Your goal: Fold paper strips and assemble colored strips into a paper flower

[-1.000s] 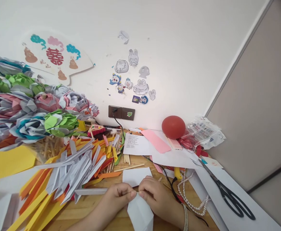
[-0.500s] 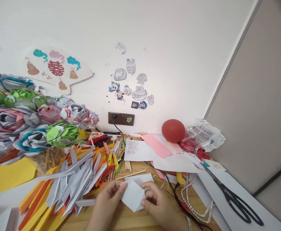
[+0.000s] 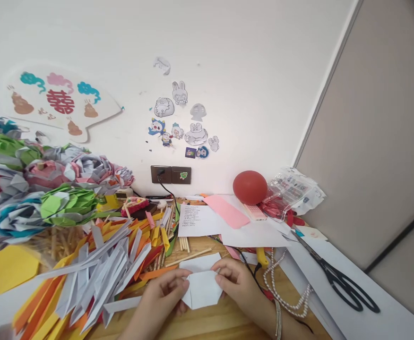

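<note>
Between my two hands is a small sheet of white paper, partly folded, with creased slanted corners. My left hand pinches its left edge between thumb and fingers. At the upper right edge, my right hand grips the paper with its thumb on top; a beaded bracelet circles that wrist. Behind the held paper lies another flat white sheet on the wooden table. Left of my left hand is a pile of folded white paper strips over orange and yellow strips.
Paper flowers crowd the left. Black-handled scissors rest on white sheets at right. A bead string, a yellow-bodied tool with a black cable, a red balloon and a pink paper piece lie beyond my hands.
The paper in my hands has turned from a diamond-like position to a flatter, wider shape with a level lower edge. My right hand has moved up to its top right. The view has shifted right.
</note>
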Demonstrator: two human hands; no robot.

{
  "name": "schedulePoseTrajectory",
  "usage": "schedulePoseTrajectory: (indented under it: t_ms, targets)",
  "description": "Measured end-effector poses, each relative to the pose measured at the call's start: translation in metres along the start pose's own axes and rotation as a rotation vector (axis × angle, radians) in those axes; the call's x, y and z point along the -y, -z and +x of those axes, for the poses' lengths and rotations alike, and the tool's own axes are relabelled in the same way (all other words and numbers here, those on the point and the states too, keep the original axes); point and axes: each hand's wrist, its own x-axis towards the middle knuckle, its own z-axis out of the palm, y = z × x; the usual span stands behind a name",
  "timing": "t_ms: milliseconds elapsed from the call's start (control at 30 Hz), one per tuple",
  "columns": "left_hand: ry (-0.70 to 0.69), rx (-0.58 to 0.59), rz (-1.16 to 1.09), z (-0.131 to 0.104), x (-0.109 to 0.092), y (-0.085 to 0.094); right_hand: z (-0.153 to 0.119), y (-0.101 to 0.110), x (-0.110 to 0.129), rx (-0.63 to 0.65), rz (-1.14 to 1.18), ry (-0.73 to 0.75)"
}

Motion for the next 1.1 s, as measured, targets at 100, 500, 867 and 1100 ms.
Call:
schedulePoseTrajectory:
  t_ms: [100,500,867,1100]
  targets:
    - [-0.011,-0.012,-0.014,-0.001,-0.002,0.0,0.001,-0.001,0.005,-0.009,0.081,-0.035]
    - [0.02,0.053,-0.139,-0.003,-0.004,-0.005,-0.001,0.001,0.006,-0.049,-0.05,0.109]
    - [0.071,0.003,-0.171,-0.006,-0.005,-0.005,-0.004,0.002,0.007,-0.079,-0.169,0.188]
    - [0.068,0.049,-0.067,-0.002,-0.001,-0.006,-0.006,0.005,0.016,-0.028,-0.318,0.307]
